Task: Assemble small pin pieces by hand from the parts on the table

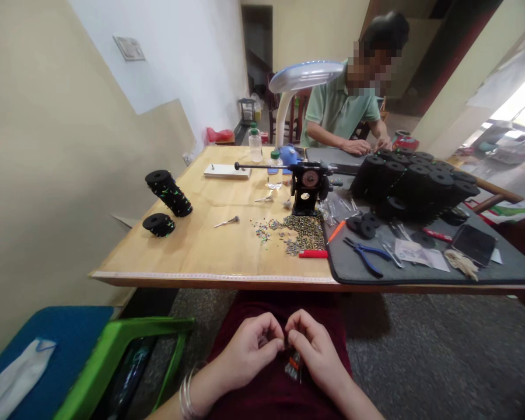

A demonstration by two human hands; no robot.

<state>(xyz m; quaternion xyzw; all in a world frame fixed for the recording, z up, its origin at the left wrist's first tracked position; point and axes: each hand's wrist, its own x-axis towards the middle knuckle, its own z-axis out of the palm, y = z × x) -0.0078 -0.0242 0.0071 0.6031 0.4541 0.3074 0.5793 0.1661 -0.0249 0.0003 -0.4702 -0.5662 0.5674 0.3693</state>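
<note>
My left hand (259, 350) is closed in a pinch over my lap, with thumb and forefinger tips together. Close beside it, my right hand (317, 350) is also pinched, its fingertips almost touching the left ones. Whatever lies between the fingertips is too small to make out. A small bundle of thin silvery pieces with an orange band (293, 366) shows just below the fingertips, against dark red cloth (245, 315). Whether it hangs from my right hand or rests on the cloth I cannot tell.
The wooden table (192, 251) holds a black winding device (305, 189), loose small metal parts (304, 232), a red lighter-like object (313, 254) and black foam spools (168, 192). Blue pliers (370, 254) lie on a grey mat. A co-worker (343, 116) sits opposite. A green chair (100, 356) stands left.
</note>
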